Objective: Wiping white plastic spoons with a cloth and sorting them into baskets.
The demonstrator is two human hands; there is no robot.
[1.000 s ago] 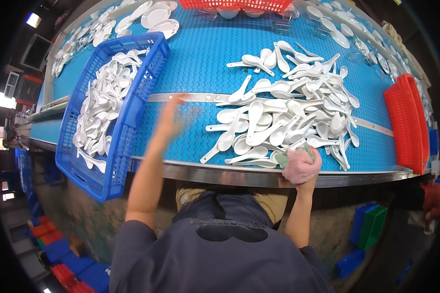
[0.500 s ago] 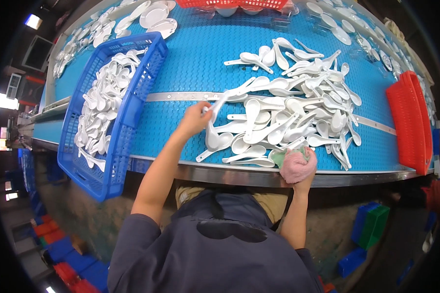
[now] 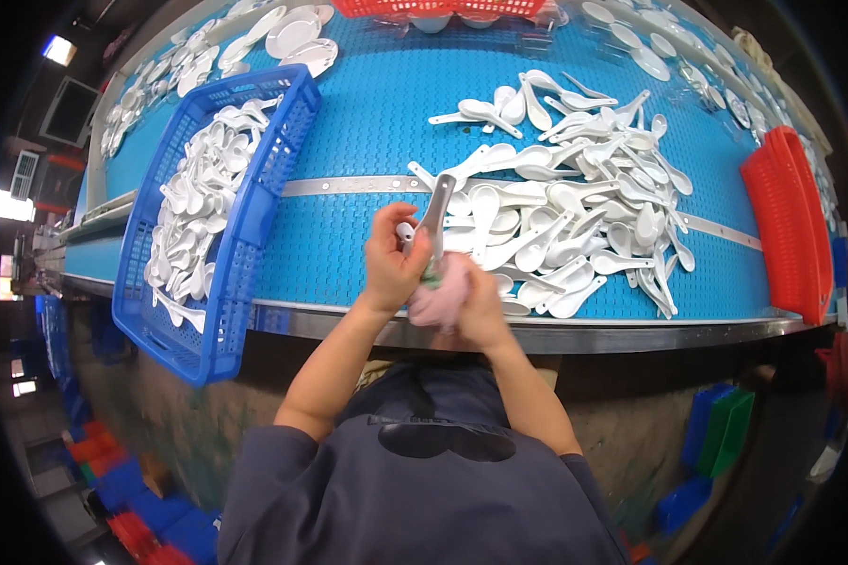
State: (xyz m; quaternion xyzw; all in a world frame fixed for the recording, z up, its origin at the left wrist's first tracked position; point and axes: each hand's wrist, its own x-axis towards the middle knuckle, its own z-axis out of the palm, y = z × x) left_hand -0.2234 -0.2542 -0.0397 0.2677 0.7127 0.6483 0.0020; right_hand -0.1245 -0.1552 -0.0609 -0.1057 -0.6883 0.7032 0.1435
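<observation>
Spoon (image 3: pixel 439 212), over the counter (image 3: pixel 330 259) at its near side: likely light, stiff, breakable, best held by its handle. Left hand's (image 3: pixel 391 268) fingers pinch it; right hand's (image 3: pixel 483 306) fingers clutch pink cloth (image 3: pixel 438 299).

Pale spoon (image 3: pixel 438 209) against pink cloth (image 3: pixel 440 298)

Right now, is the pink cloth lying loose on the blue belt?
No, the right hand holds the pink cloth close beside the left hand.
</observation>
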